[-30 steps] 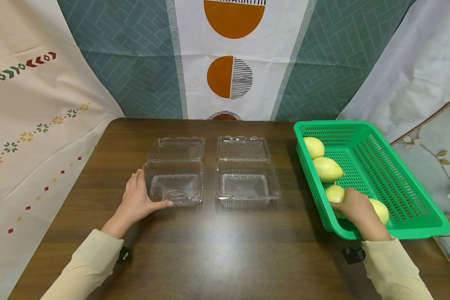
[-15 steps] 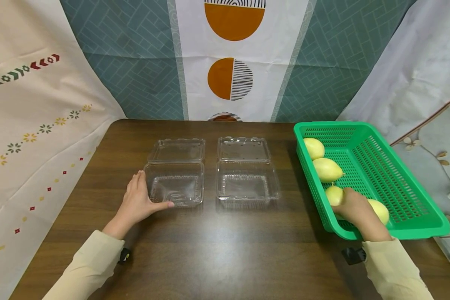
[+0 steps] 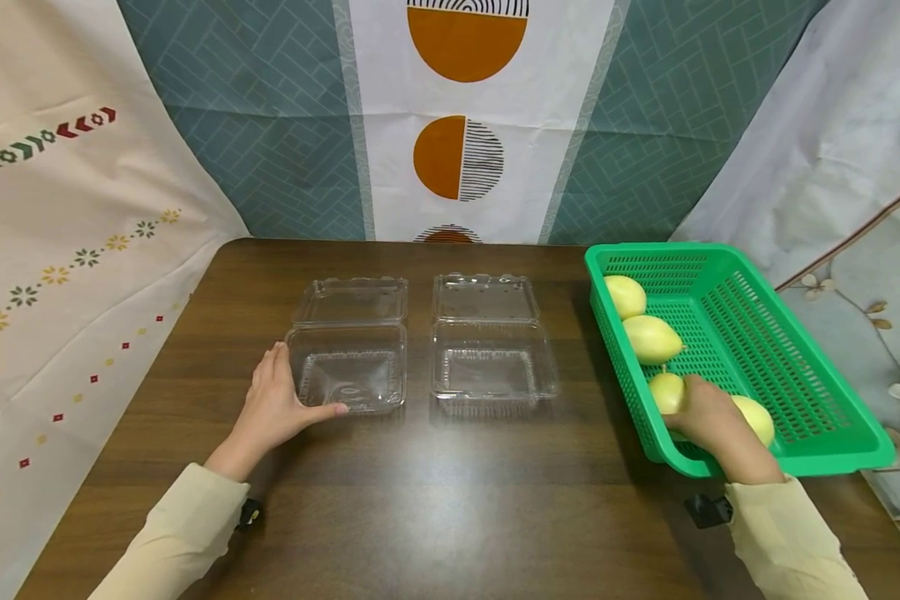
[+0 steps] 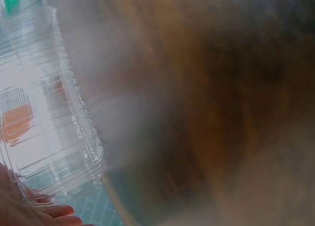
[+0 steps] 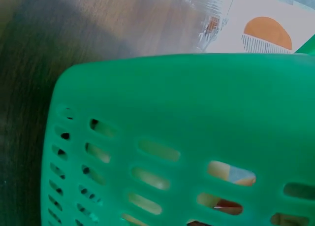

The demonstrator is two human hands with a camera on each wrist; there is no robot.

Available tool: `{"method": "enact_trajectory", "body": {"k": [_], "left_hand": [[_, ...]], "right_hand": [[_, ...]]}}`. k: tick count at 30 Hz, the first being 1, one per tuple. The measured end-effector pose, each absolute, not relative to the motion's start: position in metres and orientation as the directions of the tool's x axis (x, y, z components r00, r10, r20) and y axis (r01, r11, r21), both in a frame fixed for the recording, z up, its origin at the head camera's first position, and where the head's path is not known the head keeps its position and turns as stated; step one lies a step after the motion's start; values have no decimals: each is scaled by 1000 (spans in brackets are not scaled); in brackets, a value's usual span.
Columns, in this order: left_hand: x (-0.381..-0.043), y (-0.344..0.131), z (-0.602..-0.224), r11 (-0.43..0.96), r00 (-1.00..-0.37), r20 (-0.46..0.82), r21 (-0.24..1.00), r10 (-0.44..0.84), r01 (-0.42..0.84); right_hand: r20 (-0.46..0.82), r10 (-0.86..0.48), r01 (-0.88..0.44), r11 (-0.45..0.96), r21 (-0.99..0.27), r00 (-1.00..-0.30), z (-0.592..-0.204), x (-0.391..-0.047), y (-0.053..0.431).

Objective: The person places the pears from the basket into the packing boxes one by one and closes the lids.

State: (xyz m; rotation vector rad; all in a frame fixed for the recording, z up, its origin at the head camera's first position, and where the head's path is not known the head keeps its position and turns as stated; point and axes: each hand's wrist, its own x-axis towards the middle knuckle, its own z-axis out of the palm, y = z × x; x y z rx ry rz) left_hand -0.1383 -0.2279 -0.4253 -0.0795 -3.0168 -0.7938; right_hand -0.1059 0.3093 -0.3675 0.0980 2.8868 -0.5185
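My left hand (image 3: 273, 404) rests at the near left corner of a clear plastic clamshell box (image 3: 352, 379), fingers and thumb straight and spread along its left and near sides. In the left wrist view, the fingers (image 4: 61, 213) lie beside the box's rim. My right hand (image 3: 712, 412) reaches into a green plastic basket (image 3: 817, 417) and holds a pale-yellow oval fruit (image 3: 667, 393) with a short stem. The basket wall (image 5: 172, 88) hides most of that grip in the right wrist view. Other such fruits (image 3: 652, 340) lie along the basket's left side and beside the hand.
A second clear clamshell box (image 3: 495, 375) stands right of the first, its lid (image 3: 487, 298) folded back too. Both rest on the dark wooden table (image 3: 450, 492). Patterned cloth (image 3: 292, 150) hangs behind the table and at both sides.
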Motion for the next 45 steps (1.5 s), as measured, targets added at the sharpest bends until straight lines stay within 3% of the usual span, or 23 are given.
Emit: {"method": "enact_trajectory", "body": {"k": [45], "left_hand": [[-139,-228,-429,862,-997,52,503,48,68]], "right_hand": [[31,76,63,952,-298,-997,-357,-94,299]]}}
